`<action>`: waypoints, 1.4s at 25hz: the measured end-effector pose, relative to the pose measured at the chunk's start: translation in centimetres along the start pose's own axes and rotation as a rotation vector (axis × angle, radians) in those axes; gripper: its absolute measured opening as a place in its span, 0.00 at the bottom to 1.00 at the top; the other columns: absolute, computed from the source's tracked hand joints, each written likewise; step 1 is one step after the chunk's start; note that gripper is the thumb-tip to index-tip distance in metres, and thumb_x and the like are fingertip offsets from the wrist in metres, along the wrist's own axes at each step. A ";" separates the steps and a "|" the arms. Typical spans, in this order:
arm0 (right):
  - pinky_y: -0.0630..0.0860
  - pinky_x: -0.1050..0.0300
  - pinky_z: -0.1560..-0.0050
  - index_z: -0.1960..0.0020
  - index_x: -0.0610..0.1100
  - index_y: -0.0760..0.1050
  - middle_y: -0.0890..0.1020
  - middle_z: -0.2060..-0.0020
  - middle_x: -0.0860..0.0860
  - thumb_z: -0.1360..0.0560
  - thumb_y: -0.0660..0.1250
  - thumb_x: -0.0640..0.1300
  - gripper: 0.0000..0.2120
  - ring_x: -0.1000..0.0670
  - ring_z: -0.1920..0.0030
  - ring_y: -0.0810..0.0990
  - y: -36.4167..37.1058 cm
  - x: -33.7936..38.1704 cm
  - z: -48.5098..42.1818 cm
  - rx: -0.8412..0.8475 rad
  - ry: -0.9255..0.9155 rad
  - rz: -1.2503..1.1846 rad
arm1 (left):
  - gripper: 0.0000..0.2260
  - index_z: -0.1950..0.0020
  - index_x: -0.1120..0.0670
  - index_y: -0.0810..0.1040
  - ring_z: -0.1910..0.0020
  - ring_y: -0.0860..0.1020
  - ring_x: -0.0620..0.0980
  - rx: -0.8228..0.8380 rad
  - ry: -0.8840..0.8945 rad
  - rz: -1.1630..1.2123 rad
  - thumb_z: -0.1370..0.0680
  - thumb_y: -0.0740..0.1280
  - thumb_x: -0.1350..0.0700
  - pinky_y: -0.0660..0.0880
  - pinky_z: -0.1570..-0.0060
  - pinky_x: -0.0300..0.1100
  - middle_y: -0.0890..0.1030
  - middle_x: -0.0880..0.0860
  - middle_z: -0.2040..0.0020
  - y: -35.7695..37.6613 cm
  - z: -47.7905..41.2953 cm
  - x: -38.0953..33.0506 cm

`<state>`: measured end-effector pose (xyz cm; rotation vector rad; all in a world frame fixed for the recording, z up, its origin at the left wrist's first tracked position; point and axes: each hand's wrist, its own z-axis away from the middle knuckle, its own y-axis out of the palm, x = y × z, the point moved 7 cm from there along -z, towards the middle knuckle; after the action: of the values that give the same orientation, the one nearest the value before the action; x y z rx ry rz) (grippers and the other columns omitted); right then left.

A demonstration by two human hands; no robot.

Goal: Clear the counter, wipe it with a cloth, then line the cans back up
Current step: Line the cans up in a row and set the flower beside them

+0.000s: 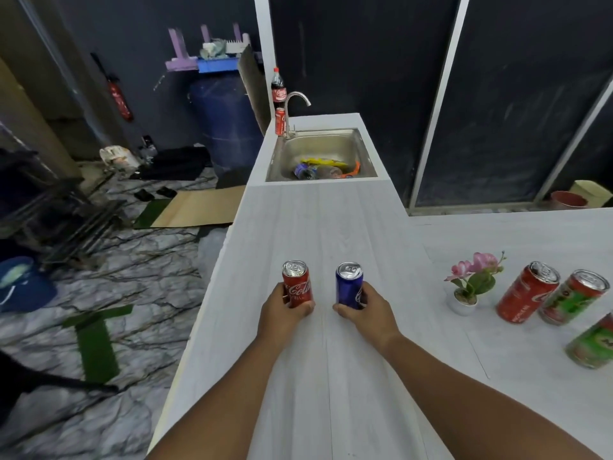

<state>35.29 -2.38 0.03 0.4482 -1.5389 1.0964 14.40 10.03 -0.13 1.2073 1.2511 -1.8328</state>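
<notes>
My left hand (282,313) grips a red cola can (296,282) that stands upright on the white counter (318,224). A hand's width to its right, my right hand (365,313) grips a blue can (348,283), also upright on the counter. Further right stand a second red can (527,292) and two green cans, one beside it (574,297) and one nearer the right edge (593,343). No cloth is in view.
A small white pot with pink flowers (467,287) stands between the blue can and the right-hand cans. At the counter's far end is a steel sink (292,151) holding rubbish, with a tap, a red can (280,121) and a cola bottle (278,89). The counter's left edge drops to the floor.
</notes>
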 end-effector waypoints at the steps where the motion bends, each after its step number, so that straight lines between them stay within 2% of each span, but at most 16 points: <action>1: 0.73 0.70 0.54 0.43 0.62 0.75 0.82 0.50 0.65 0.33 0.85 0.56 0.25 0.65 0.49 0.80 0.3 0.1 -0.5 -0.015 0.002 0.012 | 0.22 0.46 0.34 0.76 0.53 0.80 0.25 0.000 -0.002 0.002 0.30 0.84 0.49 0.75 0.61 0.25 0.83 0.36 0.47 -0.2 -0.4 0.1; 4: 0.74 0.64 0.56 0.42 0.56 0.74 0.82 0.52 0.62 0.34 0.84 0.61 0.27 0.61 0.51 0.81 0.7 0.6 -1.1 -0.082 0.007 0.078 | 0.22 0.46 0.32 0.74 0.51 0.79 0.27 0.017 0.007 0.003 0.29 0.84 0.47 0.72 0.56 0.27 0.81 0.32 0.48 -0.1 -0.9 0.3; 7: 0.76 0.62 0.56 0.42 0.56 0.72 0.83 0.50 0.61 0.35 0.83 0.64 0.30 0.58 0.51 0.82 1.1 0.5 -1.1 -0.129 0.001 0.107 | 0.23 0.43 0.32 0.74 0.47 0.78 0.29 0.028 0.024 0.030 0.28 0.83 0.47 0.73 0.53 0.29 0.80 0.31 0.46 0.2 -0.9 0.8; 10: 0.77 0.63 0.46 0.30 0.57 0.70 0.81 0.40 0.62 0.31 0.83 0.57 0.36 0.59 0.42 0.81 1.8 -0.8 0.2 -0.073 -0.054 0.082 | 0.26 0.37 0.34 0.73 0.45 0.78 0.31 0.048 0.024 0.053 0.28 0.83 0.46 0.73 0.51 0.30 0.80 0.32 0.43 0.2 -0.7 1.4; 12: 0.78 0.58 0.36 0.24 0.57 0.68 0.80 0.34 0.61 0.28 0.81 0.49 0.37 0.59 0.37 0.80 1.9 -1.7 1.0 -0.053 -0.090 0.083 | 0.28 0.32 0.38 0.73 0.43 0.79 0.35 0.053 0.027 0.054 0.27 0.82 0.45 0.75 0.46 0.34 0.80 0.36 0.40 0.2 -0.4 1.7; 14: 0.78 0.57 0.34 0.26 0.59 0.71 0.81 0.35 0.62 0.26 0.78 0.45 0.32 0.62 0.37 0.80 1.7 -1.8 1.1 -0.076 -0.110 0.095 | 0.30 0.28 0.43 0.73 0.39 0.80 0.43 0.047 0.030 0.043 0.26 0.82 0.46 0.77 0.39 0.41 0.80 0.41 0.36 0.4 -0.2 1.9; 16: 0.78 0.59 0.37 0.29 0.60 0.74 0.83 0.38 0.63 0.26 0.79 0.48 0.28 0.63 0.39 0.81 1.5 -1.6 1.0 -0.104 -0.099 0.098 | 0.31 0.27 0.45 0.73 0.36 0.81 0.47 0.035 0.032 0.030 0.26 0.82 0.46 0.79 0.34 0.48 0.81 0.44 0.33 0.5 -0.1 1.9; 19: 0.79 0.58 0.38 0.31 0.60 0.75 0.84 0.40 0.64 0.27 0.80 0.51 0.27 0.63 0.41 0.81 1.6 -1.6 1.0 -0.129 -0.093 0.105 | 0.30 0.27 0.45 0.74 0.34 0.81 0.49 0.023 0.038 0.007 0.26 0.82 0.46 0.79 0.32 0.52 0.82 0.46 0.32 0.5 0.0 1.7; 25: 0.80 0.54 0.36 0.26 0.54 0.72 0.83 0.35 0.57 0.26 0.79 0.55 0.31 0.53 0.37 0.82 2.0 -1.8 0.5 -0.148 -0.093 0.219 | 0.34 0.23 0.47 0.72 0.31 0.80 0.52 0.022 0.037 -0.116 0.26 0.81 0.44 0.78 0.30 0.53 0.80 0.48 0.27 0.6 -0.4 1.4; 27: 0.79 0.52 0.32 0.20 0.52 0.66 0.80 0.30 0.55 0.25 0.79 0.55 0.39 0.50 0.32 0.80 2.1 -2.2 0.8 -0.139 -0.062 0.211 | 0.36 0.21 0.47 0.70 0.28 0.78 0.51 0.034 0.059 -0.122 0.25 0.81 0.47 0.76 0.28 0.51 0.78 0.48 0.25 0.7 0.2 1.7; 30: 0.76 0.50 0.28 0.15 0.53 0.55 0.76 0.24 0.53 0.24 0.78 0.55 0.46 0.49 0.27 0.77 1.3 -3.0 2.1 -0.164 -0.020 0.196 | 0.40 0.14 0.49 0.59 0.21 0.70 0.50 -0.041 0.119 -0.235 0.21 0.77 0.48 0.70 0.23 0.48 0.69 0.49 0.18 0.8 2.8 2.6; 32: 0.75 0.51 0.27 0.15 0.54 0.54 0.74 0.23 0.54 0.23 0.76 0.57 0.46 0.50 0.25 0.75 0.3 -3.9 3.6 -0.185 -0.018 0.261 | 0.36 0.14 0.52 0.59 0.19 0.68 0.52 -0.130 0.189 -0.376 0.18 0.72 0.48 0.66 0.24 0.42 0.66 0.52 0.17 0.8 5.1 3.0; 35: 0.71 0.55 0.26 0.16 0.54 0.59 0.73 0.22 0.54 0.22 0.73 0.61 0.40 0.52 0.24 0.73 -1.3 -5.2 6.4 -0.227 -0.050 0.351 | 0.30 0.17 0.53 0.65 0.20 0.69 0.53 -0.172 0.240 -0.481 0.16 0.70 0.47 0.65 0.25 0.40 0.67 0.53 0.18 1.3 8.1 3.6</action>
<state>34.27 -9.74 -3.78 0.0496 -1.8067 1.1631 11.26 2.07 -2.80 1.1218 1.9289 -1.8870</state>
